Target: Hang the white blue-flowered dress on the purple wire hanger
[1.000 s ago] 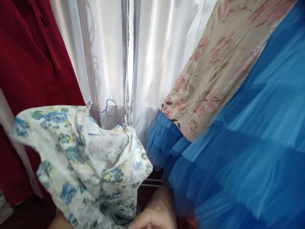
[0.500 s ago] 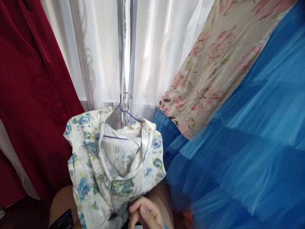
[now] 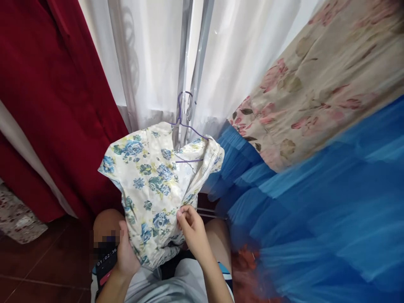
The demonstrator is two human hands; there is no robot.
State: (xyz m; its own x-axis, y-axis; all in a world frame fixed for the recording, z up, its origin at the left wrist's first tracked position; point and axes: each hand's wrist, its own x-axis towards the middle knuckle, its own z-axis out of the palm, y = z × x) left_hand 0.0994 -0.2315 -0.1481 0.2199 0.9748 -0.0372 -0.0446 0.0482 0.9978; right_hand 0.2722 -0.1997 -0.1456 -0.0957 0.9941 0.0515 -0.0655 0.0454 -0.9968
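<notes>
A white blouse with blue and green flowers hangs before me on a purple wire hanger, its front partly open at the neck. My right hand is closed in a pinch on the blouse's front edge, low on the opening. At the lower left side of the blouse, my left hand grips the cloth. Its thumb lies in front, while the other fingers are hidden behind the fabric. The hanger's hook is up against a grey metal upright.
A dark red curtain hangs on the left and a white curtain behind. To the right are a beige floral cloth and layered blue tulle. A phone rests by my left thigh, above the tiled floor.
My right hand has moved up from below the blouse and pinches its front edge. My left hand has come into view, gripping the side. The blouse's wide-open neck has narrowed.
</notes>
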